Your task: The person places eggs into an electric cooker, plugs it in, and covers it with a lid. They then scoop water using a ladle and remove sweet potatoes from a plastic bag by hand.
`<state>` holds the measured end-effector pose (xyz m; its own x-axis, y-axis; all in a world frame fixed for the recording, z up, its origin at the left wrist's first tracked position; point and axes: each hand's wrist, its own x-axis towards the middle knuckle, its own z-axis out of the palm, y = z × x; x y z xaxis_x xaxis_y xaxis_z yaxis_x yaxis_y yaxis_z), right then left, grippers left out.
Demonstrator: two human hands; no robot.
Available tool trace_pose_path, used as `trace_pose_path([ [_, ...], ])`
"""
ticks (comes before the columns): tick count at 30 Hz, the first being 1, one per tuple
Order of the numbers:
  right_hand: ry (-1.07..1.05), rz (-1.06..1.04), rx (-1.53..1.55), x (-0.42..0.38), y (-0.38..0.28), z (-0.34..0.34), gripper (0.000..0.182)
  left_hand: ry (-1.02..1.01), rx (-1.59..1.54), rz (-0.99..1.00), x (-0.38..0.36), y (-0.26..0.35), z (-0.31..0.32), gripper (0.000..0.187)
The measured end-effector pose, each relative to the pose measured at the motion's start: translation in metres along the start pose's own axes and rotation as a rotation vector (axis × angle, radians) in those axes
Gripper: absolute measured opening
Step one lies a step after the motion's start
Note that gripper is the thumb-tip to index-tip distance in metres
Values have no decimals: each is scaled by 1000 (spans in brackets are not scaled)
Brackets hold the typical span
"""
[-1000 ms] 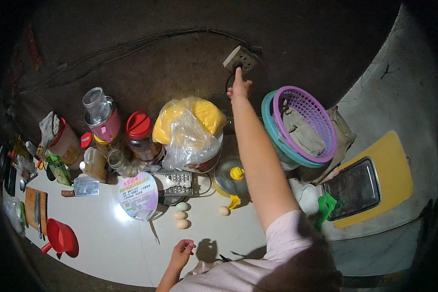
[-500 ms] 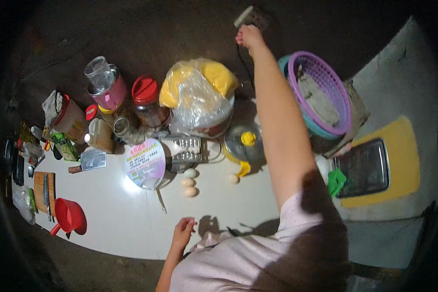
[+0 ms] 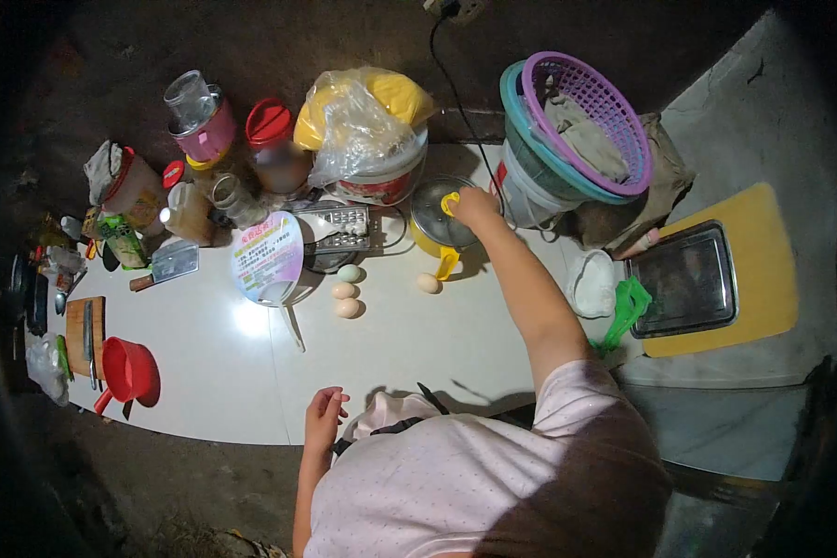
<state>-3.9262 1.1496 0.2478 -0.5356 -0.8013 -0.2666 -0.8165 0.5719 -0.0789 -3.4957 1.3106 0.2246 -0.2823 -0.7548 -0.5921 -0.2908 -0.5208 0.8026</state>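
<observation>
My right hand (image 3: pixel 475 206) is closed on the yellow knob (image 3: pixel 450 204) of a glass lid, which covers a yellow pot (image 3: pixel 431 244) with a yellow handle. Just in front of the pot lies a single egg (image 3: pixel 428 283). Left of it, several eggs (image 3: pixel 346 290) rest in a short row on the white table. My left hand (image 3: pixel 325 410) hangs near the table's front edge, fingers partly curled and apart, touching nothing.
A metal grater (image 3: pixel 348 229), a round fan (image 3: pixel 267 258) and a bagged bucket (image 3: pixel 378 172) stand behind the eggs. Purple basket (image 3: pixel 581 121) is at the back right. A cleaver (image 3: pixel 174 264), red ladle (image 3: pixel 127 369) and cutting board (image 3: pixel 77 325) lie left; a black tray (image 3: pixel 684 282) right.
My right hand has come down from the wall socket, where it was by a white plug, to the pot's lid knob. The view has shifted slightly.
</observation>
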Motion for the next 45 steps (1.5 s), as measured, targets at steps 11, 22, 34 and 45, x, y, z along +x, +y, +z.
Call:
trace_pose_path([
  [11,190,-155,136,-63,41,-50,36,17,1138,213,-28,7,1,41],
  [22,-53,77,79,-209,118,128,31,-333,1416,417,-13,32,58,33],
  [34,-102,-6,23,-174,120,134,37,-317,1326,274,13,24,74,42],
  [45,196,-117,668,-90,36,57,30,-245,1230,120,29,33,78,45],
])
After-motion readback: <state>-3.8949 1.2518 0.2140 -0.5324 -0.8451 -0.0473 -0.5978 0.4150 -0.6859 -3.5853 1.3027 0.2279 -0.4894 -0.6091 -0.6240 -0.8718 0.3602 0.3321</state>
